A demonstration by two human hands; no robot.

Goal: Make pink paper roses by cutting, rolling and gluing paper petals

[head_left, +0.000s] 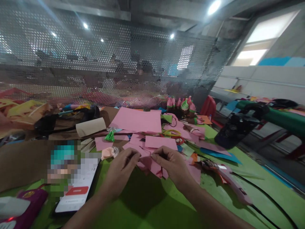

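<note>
Where the pink paper (152, 163) is: up between the two hands, over the near middle of the green table (147, 210), in front of more loose pink sheets (137, 119).
Left hand (124, 165): thumb and forefinger pinched together on the paper's left side.
Right hand (173, 163): thumb and forefinger pinched on its right side.
Paper weight: probably next to nothing, so a light pinch should do.
Paper stiffness: looks thin but crisp; likely to crease or tear under a hard squeeze.
Paper surface: probably dry and not slippery.
Best hold: opposite edges, by the fingertips, leaving the middle uncrushed.
Corded pink tool (232, 183): lies to the right, apart from both hands.
</note>
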